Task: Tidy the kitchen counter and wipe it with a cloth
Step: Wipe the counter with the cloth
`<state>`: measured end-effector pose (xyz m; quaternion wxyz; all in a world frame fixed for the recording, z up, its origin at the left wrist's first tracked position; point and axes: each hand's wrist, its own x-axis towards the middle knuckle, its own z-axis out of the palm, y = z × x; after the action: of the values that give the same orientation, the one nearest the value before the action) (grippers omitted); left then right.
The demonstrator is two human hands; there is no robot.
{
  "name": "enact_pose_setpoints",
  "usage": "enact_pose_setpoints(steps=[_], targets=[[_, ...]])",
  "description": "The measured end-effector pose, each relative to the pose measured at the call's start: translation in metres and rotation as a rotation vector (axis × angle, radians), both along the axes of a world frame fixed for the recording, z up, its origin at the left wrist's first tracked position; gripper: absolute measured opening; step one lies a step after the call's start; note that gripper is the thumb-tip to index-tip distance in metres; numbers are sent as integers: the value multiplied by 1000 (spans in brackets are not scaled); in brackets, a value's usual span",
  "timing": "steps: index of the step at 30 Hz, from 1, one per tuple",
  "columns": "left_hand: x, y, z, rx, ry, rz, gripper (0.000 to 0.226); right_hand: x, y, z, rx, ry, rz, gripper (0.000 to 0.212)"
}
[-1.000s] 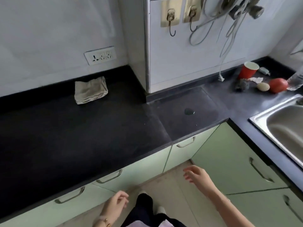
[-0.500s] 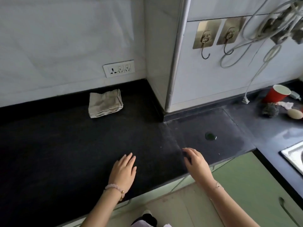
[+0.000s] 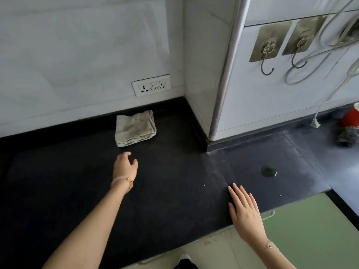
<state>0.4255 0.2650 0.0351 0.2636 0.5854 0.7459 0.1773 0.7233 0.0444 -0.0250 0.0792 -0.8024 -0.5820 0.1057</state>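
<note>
folded cloth (image 3: 135, 128) of pale, coarse-looking fabric lies on the dark matte surface (image 3: 171, 200), close to the white wall and just below a white socket plate (image 3: 151, 85). its shape is a rough square with soft, rumpled layers showing at the near edge

left hand (image 3: 125, 166) hangs over the surface just short of the cloth, not touching it, fingers loosely curled and grasping nothing; a beaded bracelet (image 3: 122, 181) circles the wrist. right hand (image 3: 243, 208) lies flat with fingers spread and straight at the front edge of the surface, also grasping nothing

small glossy dark-green puddle (image 3: 268, 171) sits on the greyer, duller part of the surface, near the right hand but apart from it. two metal hooks (image 3: 267, 55) on adhesive plates hang on the tiled wall, with looped pale cables (image 3: 310, 61) beside them and a white plug (image 3: 315, 124) resting on the surface. a red cup (image 3: 350, 117) and a fuzzy grey scrubber (image 3: 348, 136) stand at the far right edge, blurred. pale green cabinet fronts (image 3: 310, 230) show below the surface
</note>
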Motion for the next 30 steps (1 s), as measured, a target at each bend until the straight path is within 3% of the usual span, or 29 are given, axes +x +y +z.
enact_pose_setpoints(steps=[3,13,19,24,27,30], targets=[[-7,48,9,-116,-87,192,49,0,1,0,-17,5,-7,63],[-5,110,1,-253,-327,459,63,1,1,-3,18,-13,-5,55],[-13,123,-6,-307,-679,552,54,0,2,-2,10,-26,-9,55],[-8,100,-6,-259,-823,511,44,0,2,-1,-3,-34,-18,56],[-3,52,-10,-288,-871,477,9,-1,2,0,-9,-30,-27,57],[0,-3,-23,-362,-846,402,36,-2,2,3,-6,-26,-36,57]])
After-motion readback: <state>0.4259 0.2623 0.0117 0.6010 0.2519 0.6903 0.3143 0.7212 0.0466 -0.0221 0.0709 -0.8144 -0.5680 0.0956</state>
